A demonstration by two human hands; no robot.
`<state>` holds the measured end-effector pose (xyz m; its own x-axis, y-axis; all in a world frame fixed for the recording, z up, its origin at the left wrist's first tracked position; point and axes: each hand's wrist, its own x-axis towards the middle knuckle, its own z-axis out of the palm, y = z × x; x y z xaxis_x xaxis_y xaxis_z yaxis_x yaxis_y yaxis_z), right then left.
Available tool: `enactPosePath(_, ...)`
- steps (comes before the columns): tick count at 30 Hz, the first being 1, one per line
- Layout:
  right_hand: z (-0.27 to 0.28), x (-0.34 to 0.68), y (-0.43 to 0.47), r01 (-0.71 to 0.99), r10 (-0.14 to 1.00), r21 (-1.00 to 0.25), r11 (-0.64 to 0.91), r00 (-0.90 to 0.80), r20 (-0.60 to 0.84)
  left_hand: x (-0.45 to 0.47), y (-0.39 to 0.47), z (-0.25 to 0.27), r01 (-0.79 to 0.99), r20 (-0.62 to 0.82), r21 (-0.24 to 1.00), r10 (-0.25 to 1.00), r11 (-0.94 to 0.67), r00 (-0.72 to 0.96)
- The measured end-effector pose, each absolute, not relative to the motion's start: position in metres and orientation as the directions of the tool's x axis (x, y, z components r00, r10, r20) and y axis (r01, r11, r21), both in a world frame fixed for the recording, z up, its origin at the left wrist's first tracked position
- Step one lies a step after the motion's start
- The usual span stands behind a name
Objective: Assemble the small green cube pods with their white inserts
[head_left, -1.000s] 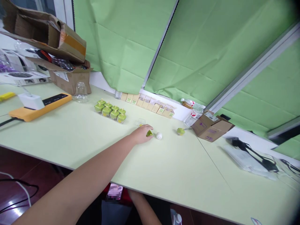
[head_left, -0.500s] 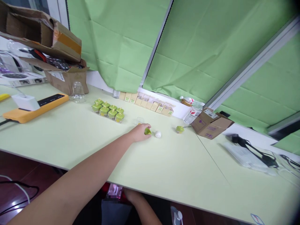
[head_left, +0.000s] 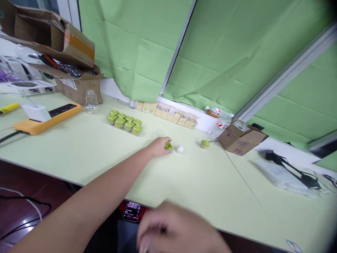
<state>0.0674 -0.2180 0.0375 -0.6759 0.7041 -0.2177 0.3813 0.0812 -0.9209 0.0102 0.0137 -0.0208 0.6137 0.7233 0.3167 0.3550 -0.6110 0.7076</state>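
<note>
My left arm stretches across the pale green table [head_left: 79,147]. My left hand [head_left: 158,146] rests on the tabletop, its fingertips closed on a small green piece [head_left: 168,145]. Just right of it lies a small white ball-shaped part [head_left: 179,149], and further right a second green piece [head_left: 204,143]. A small clear cup [head_left: 159,133] stands just behind the hand. My right hand [head_left: 176,230] is low at the table's near edge, blurred, fingers curled; whether it holds anything is unclear.
Several green-lidded little jars [head_left: 124,122] cluster at the back left, and a row of small beige boxes [head_left: 168,115] lines the wall. An open cardboard box [head_left: 242,138], water bottles [head_left: 219,121], an orange power strip [head_left: 47,117], a glass bottle [head_left: 91,102] and bagged black cables [head_left: 286,170] surround them.
My right hand has come up from under the table edge into view. My left hand stays on the green piece, barely shifted.
</note>
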Motion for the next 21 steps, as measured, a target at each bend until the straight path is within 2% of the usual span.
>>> enactPosePath(2,0.079,0.097,-0.177,0.307,0.916,-0.944,0.120,-0.400,-0.014,0.009,0.012,-0.020,0.359,0.318,0.712,0.732,-0.604,0.602)
enactPosePath(3,0.091,0.113,-0.152,0.318,0.967,-0.925,0.208,-0.207,0.147,0.009,0.011,-0.020,0.357,0.322,0.716,0.737,-0.600,0.594)
enactPosePath(4,0.096,0.127,-0.127,0.347,0.947,-0.887,0.304,-0.005,0.322,0.008,0.010,-0.019,0.353,0.327,0.722,0.743,-0.595,0.585)
enactPosePath(5,0.094,0.139,-0.104,0.387,0.875,-0.846,0.366,0.166,0.454,0.008,0.009,-0.019,0.346,0.334,0.728,0.747,-0.592,0.575)
enactPosePath(6,0.086,0.149,-0.085,0.439,0.798,-0.813,0.383,0.286,0.531,0.009,0.009,-0.018,0.336,0.344,0.736,0.752,-0.588,0.562)
enactPosePath(8,0.060,0.161,-0.058,0.541,0.696,-0.773,0.331,0.413,0.587,0.011,0.009,-0.017,0.298,0.372,0.758,0.759,-0.581,0.534)
enactPosePath(9,0.046,0.163,-0.050,0.597,0.697,-0.753,0.277,0.415,0.585,0.012,0.010,-0.017,0.282,0.386,0.772,0.772,-0.570,0.504)
enactPosePath(11,0.023,0.162,-0.046,0.687,0.791,-0.695,0.213,0.296,0.535,0.015,0.010,-0.016,0.244,0.412,0.786,0.776,-0.567,0.478)
enactPosePath(15,0.021,0.152,-0.054,0.754,0.813,-0.617,0.224,0.205,0.546,0.018,0.009,-0.011,0.163,0.497,0.764,0.731,-0.624,0.467)
enactPosePath(17,0.035,0.144,-0.063,0.714,0.816,-0.657,0.241,0.217,0.535,0.018,0.008,-0.010,0.149,0.488,0.768,0.719,-0.623,0.495)
enactPosePath(19,0.048,0.129,-0.081,0.579,0.872,-0.766,0.280,0.180,0.455,0.017,0.008,-0.009,0.144,0.459,0.783,0.719,-0.605,0.523)
enactPosePath(20,0.052,0.119,-0.095,0.485,0.926,-0.826,0.288,0.079,0.369,0.016,0.008,-0.009,0.151,0.441,0.792,0.727,-0.591,0.526)
enactPosePath(21,0.053,0.106,-0.111,0.433,0.964,-0.862,0.263,-0.154,0.217,0.016,0.008,-0.009,0.166,0.425,0.800,0.739,-0.577,0.523)
